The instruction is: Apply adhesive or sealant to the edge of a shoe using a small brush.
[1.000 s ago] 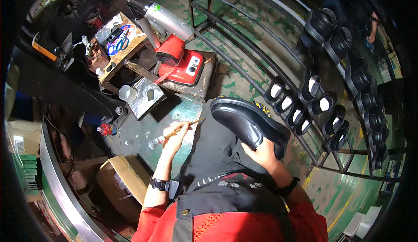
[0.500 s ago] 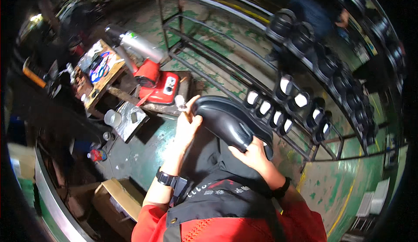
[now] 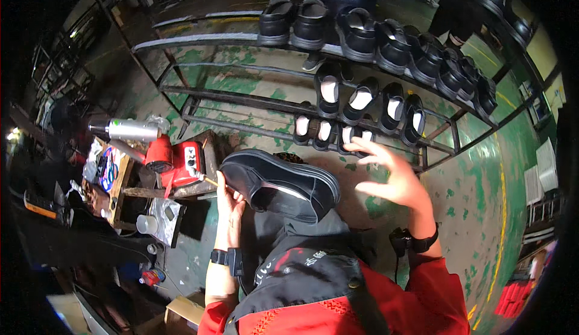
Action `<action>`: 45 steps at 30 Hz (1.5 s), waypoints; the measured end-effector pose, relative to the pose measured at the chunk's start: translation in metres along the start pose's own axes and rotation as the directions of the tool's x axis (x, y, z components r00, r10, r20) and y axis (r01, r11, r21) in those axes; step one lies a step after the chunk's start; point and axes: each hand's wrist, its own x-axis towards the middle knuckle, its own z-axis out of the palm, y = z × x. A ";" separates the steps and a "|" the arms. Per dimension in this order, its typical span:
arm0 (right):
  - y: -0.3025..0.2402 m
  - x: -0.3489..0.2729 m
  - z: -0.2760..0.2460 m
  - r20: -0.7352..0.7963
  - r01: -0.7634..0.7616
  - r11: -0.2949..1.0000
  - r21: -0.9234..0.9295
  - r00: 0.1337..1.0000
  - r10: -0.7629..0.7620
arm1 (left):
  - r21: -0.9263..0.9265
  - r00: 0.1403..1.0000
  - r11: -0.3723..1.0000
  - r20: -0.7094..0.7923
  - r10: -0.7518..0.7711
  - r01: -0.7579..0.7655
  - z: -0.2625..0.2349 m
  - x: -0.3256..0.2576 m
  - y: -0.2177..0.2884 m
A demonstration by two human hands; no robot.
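Observation:
A black shoe [image 3: 283, 184] with a thick black sole lies tilted on its side above my lap, its opening toward me and a pale insole partly showing. My left hand [image 3: 228, 205] grips it by the left end, fingers partly hidden behind it. A thin stick [image 3: 208, 180] with a pale end shows beside that hand's fingertips; whether the hand holds it I cannot tell. My right hand [image 3: 392, 175] is raised off the shoe to the right, fingers spread, with nothing in it. Beyond its fingertips, black shoes [image 3: 324, 131] with white insoles stand on the rack.
A black metal rack [image 3: 241, 101] runs across the far side, with rows of black shoes [image 3: 359, 33] on it. At the left a red machine [image 3: 172, 161] with a silver cylinder [image 3: 134, 130] sits on a small stand. A white cup [image 3: 146, 224] and a cardboard box [image 3: 184, 309] are nearby.
My right hand has let go of the shoe and moved up to the right, opening. The shoe has turned so its opening shows. My view has swung to the right.

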 end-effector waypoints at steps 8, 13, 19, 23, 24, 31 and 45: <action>0.046 0.000 0.029 0.092 0.081 0.994 -0.078 0.993 -0.074 | 0.181 0.991 0.974 -0.021 -0.133 0.135 0.040 -0.005 -0.015; 0.054 -0.001 0.012 -0.010 0.020 0.994 -0.110 1.000 -0.021 | 0.336 0.962 0.902 -0.076 -0.262 0.272 0.044 0.005 -0.025; 0.057 -0.014 -0.004 -0.161 -0.052 0.987 -0.151 0.987 0.028 | 0.438 0.936 0.837 -0.032 -0.349 0.327 0.069 0.005 -0.041; 0.033 -0.018 -0.002 -0.160 -0.047 0.963 -0.265 0.987 0.004 | 0.408 0.927 0.843 -0.024 -0.374 0.351 0.073 0.011 -0.054; 0.023 -0.017 -0.001 -0.148 -0.079 0.937 -0.341 0.989 0.029 | 0.388 0.941 0.861 -0.063 -0.332 0.329 0.079 0.009 -0.057; -0.016 0.012 0.031 -0.108 0.117 0.894 -0.433 0.978 -0.180 | 0.235 0.826 0.890 0.338 -0.452 0.391 0.039 0.037 -0.067; -0.020 0.063 0.067 -0.082 0.257 0.720 -0.644 0.913 -0.400 | 0.542 0.704 0.473 0.373 0.604 -0.694 0.139 -0.088 0.007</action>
